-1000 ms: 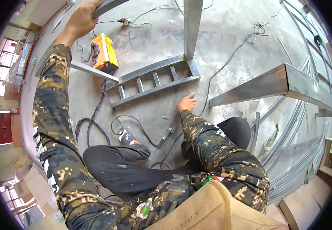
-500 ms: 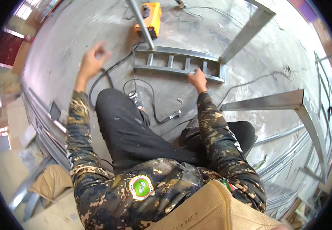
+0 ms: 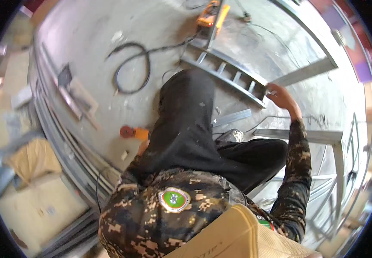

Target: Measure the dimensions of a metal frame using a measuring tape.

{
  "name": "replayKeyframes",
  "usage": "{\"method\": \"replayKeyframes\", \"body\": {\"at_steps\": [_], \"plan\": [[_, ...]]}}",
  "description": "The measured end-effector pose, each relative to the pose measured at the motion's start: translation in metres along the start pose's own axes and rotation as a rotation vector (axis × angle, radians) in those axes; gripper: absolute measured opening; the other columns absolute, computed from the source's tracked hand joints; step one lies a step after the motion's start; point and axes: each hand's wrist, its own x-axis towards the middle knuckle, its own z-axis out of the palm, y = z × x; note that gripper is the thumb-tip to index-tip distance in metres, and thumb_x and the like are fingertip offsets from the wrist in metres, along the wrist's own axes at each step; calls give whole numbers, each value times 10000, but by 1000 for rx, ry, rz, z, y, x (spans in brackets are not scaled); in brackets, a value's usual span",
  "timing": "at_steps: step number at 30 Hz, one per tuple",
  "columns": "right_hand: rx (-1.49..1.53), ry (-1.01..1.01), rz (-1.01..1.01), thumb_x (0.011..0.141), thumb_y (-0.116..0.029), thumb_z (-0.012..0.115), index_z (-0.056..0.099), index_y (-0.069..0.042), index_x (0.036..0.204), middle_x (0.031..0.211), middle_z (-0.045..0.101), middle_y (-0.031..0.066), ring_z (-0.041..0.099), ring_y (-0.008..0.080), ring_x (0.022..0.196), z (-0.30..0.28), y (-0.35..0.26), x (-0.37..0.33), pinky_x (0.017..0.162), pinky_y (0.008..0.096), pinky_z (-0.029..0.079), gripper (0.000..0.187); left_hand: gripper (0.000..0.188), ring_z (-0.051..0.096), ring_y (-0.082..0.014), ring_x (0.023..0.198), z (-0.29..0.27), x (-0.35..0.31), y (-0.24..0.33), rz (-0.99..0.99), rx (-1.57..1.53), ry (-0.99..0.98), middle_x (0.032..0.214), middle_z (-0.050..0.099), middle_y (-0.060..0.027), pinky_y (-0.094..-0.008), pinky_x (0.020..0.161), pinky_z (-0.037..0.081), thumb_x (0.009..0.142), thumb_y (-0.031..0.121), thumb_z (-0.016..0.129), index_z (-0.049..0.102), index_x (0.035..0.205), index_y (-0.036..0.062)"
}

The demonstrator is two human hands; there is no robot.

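Note:
A ladder-like metal frame (image 3: 233, 78) of square tube lies on the floor ahead, with uprights rising from both ends. At its right corner my right hand (image 3: 284, 99) has its fingers curled round the tube. My left hand (image 3: 143, 148) is low beside my left thigh, mostly hidden by the leg and sleeve. Right by it lies an orange angle grinder (image 3: 140, 133) with a dark red disc, its rear end also behind the leg. Whether the left fingers are closed round the grinder does not show.
An orange welding machine (image 3: 214, 18) stands behind the frame. A thick black cable (image 3: 146, 73) loops on the floor. Long metal tubes (image 3: 67, 137) lie at the left, near a tan cloth (image 3: 35, 161). Another metal frame (image 3: 310, 135) stands at right.
My left hand has dropped from the air over the floor to beside my thigh, by the grinder. My right hand has shifted from the near rail to the right corner. The view has turned.

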Motion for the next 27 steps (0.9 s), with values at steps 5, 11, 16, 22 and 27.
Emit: {"method": "replayKeyframes", "body": {"at_steps": [5, 11, 16, 22, 27], "plan": [[113, -144, 232, 877, -210, 657, 556, -32, 1305, 1020, 699, 166, 688, 228, 903, 88, 19, -73, 788, 362, 528, 475, 212, 610, -307, 843, 0, 7, -22, 211, 297, 151, 886, 599, -145, -433, 731, 502, 893, 253, 552, 601, 944, 53], [179, -451, 315, 899, -209, 627, 500, -40, 1372, 1010, 698, 130, 636, 154, 873, 106, 7, -90, 747, 297, 498, 518, 300, 658, -390, 836, 12, -40, -41, -99, 220, 400, 854, 685, -194, -502, 738, 521, 836, 295, 593, 669, 850, 5], [318, -350, 505, 914, -285, 637, 479, -62, 1394, 1054, 648, 93, 614, 159, 967, 83, 8, -153, 796, 286, 494, 553, 443, 642, -426, 930, 40, -19, 25, -425, -50, -59, 930, 671, -258, -511, 848, 503, 816, 398, 640, 665, 939, -26], [740, -302, 526, 981, -394, 517, 528, -9, 1326, 1047, 660, 109, 607, 199, 1050, 75, 1, -181, 967, 368, 455, 518, 422, 623, -414, 994, 28, -38, 61, -633, -4, 212, 1138, 584, -221, -537, 797, 515, 815, 392, 653, 637, 1046, 40], [1079, -138, 465, 953, -362, 521, 580, 52, 1237, 1071, 671, 145, 622, 242, 1053, 124, 46, -177, 979, 366, 444, 505, 472, 613, -421, 986, 13, -65, -12, -684, 182, 266, 1122, 543, -210, -529, 770, 520, 726, 354, 746, 587, 1091, 101]]}}
